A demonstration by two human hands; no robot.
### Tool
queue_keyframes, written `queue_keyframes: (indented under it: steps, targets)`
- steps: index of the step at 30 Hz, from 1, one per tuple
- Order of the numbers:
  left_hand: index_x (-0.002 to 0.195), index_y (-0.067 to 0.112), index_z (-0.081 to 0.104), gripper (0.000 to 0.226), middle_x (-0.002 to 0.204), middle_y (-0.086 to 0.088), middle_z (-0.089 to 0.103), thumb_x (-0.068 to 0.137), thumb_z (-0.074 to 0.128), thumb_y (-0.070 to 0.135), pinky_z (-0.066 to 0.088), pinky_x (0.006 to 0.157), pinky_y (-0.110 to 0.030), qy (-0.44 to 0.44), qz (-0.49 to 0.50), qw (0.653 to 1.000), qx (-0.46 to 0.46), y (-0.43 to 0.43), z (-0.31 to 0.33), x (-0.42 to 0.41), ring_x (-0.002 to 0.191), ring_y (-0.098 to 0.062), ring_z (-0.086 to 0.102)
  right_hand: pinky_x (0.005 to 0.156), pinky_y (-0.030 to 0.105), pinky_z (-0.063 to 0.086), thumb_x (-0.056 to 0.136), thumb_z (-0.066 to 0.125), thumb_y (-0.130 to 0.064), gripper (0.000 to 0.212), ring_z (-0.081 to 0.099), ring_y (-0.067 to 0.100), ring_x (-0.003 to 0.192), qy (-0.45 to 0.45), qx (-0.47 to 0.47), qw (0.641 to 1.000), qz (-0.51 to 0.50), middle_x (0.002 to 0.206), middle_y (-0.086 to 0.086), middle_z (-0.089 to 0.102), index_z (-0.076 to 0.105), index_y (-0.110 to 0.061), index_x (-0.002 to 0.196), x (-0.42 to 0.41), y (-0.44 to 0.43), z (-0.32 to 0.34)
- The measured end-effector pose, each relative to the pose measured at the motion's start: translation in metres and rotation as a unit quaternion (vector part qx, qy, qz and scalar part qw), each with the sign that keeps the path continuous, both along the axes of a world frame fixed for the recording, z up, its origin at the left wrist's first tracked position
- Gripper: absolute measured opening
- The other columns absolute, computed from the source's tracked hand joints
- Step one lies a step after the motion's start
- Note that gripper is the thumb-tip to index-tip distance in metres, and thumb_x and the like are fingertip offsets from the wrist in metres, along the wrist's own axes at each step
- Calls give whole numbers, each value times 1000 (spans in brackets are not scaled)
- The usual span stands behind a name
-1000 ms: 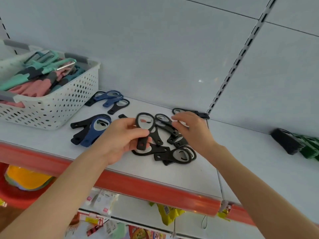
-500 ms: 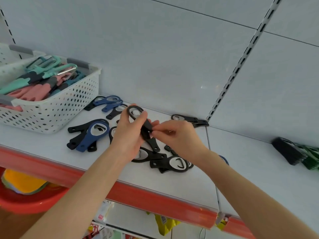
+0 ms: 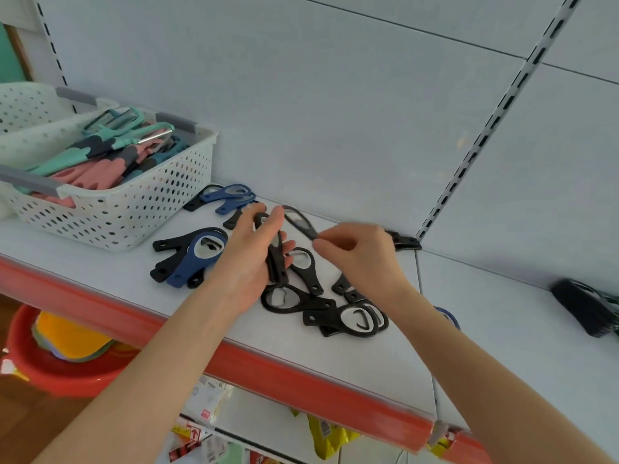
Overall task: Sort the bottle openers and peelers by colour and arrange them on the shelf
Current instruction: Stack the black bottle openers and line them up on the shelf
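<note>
My left hand (image 3: 248, 256) grips a small stack of black bottle openers (image 3: 276, 259) on edge above the white shelf (image 3: 368, 356). My right hand (image 3: 358, 256) pinches the handle of another black opener (image 3: 298, 222), held just right of that stack. Several loose black openers (image 3: 338, 313) lie on the shelf below my hands. A blue opener (image 3: 197, 259) lies on black ones to the left. More blue openers (image 3: 231, 197) lie near the back wall.
A white perforated basket (image 3: 134, 209) at the left holds teal, pink and grey peelers (image 3: 110, 155). One black opener (image 3: 403, 242) lies at the back wall by the slotted upright. A dark bundle (image 3: 582, 306) sits at far right. The shelf has an orange front edge (image 3: 268, 373).
My right hand has drawn a black opener apart from the ones in my left hand, which now holds its stack on edge. The view shifted slightly right.
</note>
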State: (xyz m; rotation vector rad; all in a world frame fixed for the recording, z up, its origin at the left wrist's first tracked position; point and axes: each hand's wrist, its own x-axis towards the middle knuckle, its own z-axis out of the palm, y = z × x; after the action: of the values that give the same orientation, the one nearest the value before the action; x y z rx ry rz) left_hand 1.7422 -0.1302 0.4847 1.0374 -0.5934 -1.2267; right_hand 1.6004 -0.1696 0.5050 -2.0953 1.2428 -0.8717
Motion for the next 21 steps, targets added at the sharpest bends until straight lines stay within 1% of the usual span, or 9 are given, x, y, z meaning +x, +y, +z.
queue_keyframes:
  steps: [2, 4, 8, 10, 14, 16, 17, 19, 21]
  targets:
    - [131, 19, 41, 36, 91, -5, 60, 96, 47, 20, 54, 60, -29, 10, 7, 1000, -14, 1, 2, -3, 76, -15, 65, 59, 5, 39, 82, 66, -16, 8, 56, -6, 62, 5, -2, 999, 54, 66, -15, 62, 73, -12, 81, 12, 11, 0]
    - [127, 19, 45, 32, 97, -9, 62, 97, 40, 9, 56, 57, -30, 9, 33, 999, -12, 4, 2, -1, 72, -14, 67, 65, 13, 45, 84, 64, -21, 12, 61, 4, 70, 22, -5, 998, 54, 73, -6, 67, 71, -12, 82, 17, 12, -6]
    - [117, 21, 49, 31, 109, -19, 55, 96, 35, 2, 57, 65, -40, 30, 67, 997, -18, 11, 3, 12, 74, -21, 65, 84, 33, 49, 85, 61, -36, 32, 59, 21, 95, 239, 24, 970, 35, 102, 3, 65, 63, -12, 107, 12, 5, -17]
    - [117, 24, 49, 35, 117, -19, 53, 96, 34, 1, 57, 63, -40, 39, 65, 997, -18, 15, 6, 15, 77, -23, 66, 84, 36, 49, 83, 63, -34, 35, 58, 25, 97, 278, 38, 959, 32, 106, 7, 63, 61, -12, 110, 11, 3, -18]
    - [115, 24, 50, 36, 109, -19, 55, 95, 33, 0, 58, 59, -35, 12, 38, 999, 4, 19, 5, 15, 72, -21, 68, 63, 24, 43, 81, 62, -18, 14, 58, 21, 79, 245, 19, 969, -4, 84, 8, 65, 67, -8, 89, 5, -5, -15]
    - [116, 24, 49, 29, 110, -17, 54, 97, 37, 7, 57, 59, -34, -10, 31, 999, 17, 18, 1, 11, 73, -20, 67, 57, 25, 37, 77, 62, -15, 17, 48, 16, 65, 174, 9, 984, -33, 73, 19, 62, 63, 2, 78, -2, -5, -10]
    - [118, 24, 48, 24, 114, -15, 52, 97, 42, 13, 58, 60, -33, -11, 23, 1000, 17, 17, 0, 8, 76, -20, 66, 57, 26, 37, 76, 63, -15, 20, 45, 18, 61, 131, 7, 991, -34, 77, 22, 62, 63, 5, 79, -5, -3, -7]
    - [123, 22, 45, 31, 119, -10, 51, 93, 51, 25, 57, 64, -34, -8, 0, 1000, 17, 14, -2, -2, 80, -21, 65, 61, 26, 44, 77, 66, -16, 17, 54, 23, 63, 65, 3, 998, 16, 79, 17, 66, 67, 1, 81, -4, 10, 1]
    - [125, 19, 45, 33, 110, -11, 55, 93, 52, 19, 56, 62, -30, -13, -4, 1000, 11, 11, -1, -11, 75, -17, 64, 69, 20, 46, 79, 67, -15, 10, 61, 13, 71, 56, 6, 995, 82, 80, 5, 70, 72, -8, 83, -1, 24, 5]
